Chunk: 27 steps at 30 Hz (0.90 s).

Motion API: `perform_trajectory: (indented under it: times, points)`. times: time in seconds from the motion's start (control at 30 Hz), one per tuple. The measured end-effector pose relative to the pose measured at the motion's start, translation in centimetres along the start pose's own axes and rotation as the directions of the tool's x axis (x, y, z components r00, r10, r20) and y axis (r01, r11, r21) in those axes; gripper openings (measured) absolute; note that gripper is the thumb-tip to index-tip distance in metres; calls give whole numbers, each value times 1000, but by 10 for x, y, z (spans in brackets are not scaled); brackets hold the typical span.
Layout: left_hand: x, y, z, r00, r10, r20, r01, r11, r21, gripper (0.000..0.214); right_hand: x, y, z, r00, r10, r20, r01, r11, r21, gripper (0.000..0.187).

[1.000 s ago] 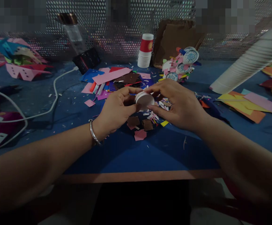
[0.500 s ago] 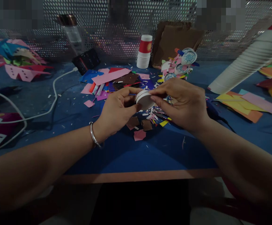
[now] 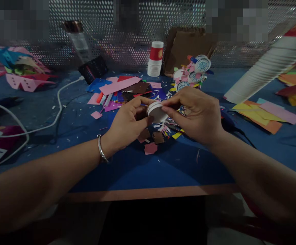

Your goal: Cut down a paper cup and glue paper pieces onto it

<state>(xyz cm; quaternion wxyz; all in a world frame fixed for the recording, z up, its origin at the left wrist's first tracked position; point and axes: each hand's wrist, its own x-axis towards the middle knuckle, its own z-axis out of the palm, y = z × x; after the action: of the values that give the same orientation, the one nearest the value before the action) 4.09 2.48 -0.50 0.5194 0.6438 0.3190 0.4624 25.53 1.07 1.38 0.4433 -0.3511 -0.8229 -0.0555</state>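
Between my two hands is a small white paper disc with a raised rim (image 3: 158,114), like the cut-off bottom of a paper cup, tilted with its flat face toward me. My left hand (image 3: 131,120), a silver bangle on its wrist, grips the disc's left side with thumb and fingers. On the opposite side my right hand (image 3: 195,117) pinches the upper right rim between thumb and fingertips. Beneath the disc lie paper snippets (image 3: 167,127), brown cardboard squares (image 3: 158,137) and a pink paper scrap (image 3: 151,148).
Behind my hands stand a short stack of paper cups (image 3: 155,61) and a cluster of decorated discs (image 3: 195,73). Coloured paper (image 3: 122,85) lies left of centre. A long cup stack (image 3: 267,68) leans at right. A white cable (image 3: 58,102) crosses the left side.
Both hands keep hold of the disc, with almost the same grip. The whole view has shifted slightly, so the background sits a little lower and further left.
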Motion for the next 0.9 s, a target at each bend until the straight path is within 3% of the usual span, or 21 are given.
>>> perform_trajectory:
  times: [0.13, 0.23, 0.43, 0.6, 0.77, 0.9]
  points:
    - [-1, -2, 1, 999, 28, -19, -28, 999, 35, 35, -1, 2, 2, 997, -57, -58, 58, 998, 10, 12]
    - [-2, 1, 1, 1000, 27, 2, -27, 999, 17, 36, -1, 0, 1, 999, -18, -37, 19, 1000, 6, 14]
    - [-3, 9, 0, 981, -162, 104, 171, 982, -81, 36, 0, 0, -3, 997, 64, 47, -65, 998, 19, 12]
    - [2, 17, -1, 960, -245, 136, 271, 933, -237, 34, 4, 7, -4, 981, 180, 79, -189, 972, 142, 10]
    - [1, 22, -1, 946, -291, 144, 322, 896, -305, 36, 4, 16, -1, 937, 287, 198, -334, 902, 272, 11]
    - [1, 22, -2, 933, -330, 146, 360, 868, -341, 20, 4, 14, -1, 946, 276, 168, -312, 916, 253, 9]
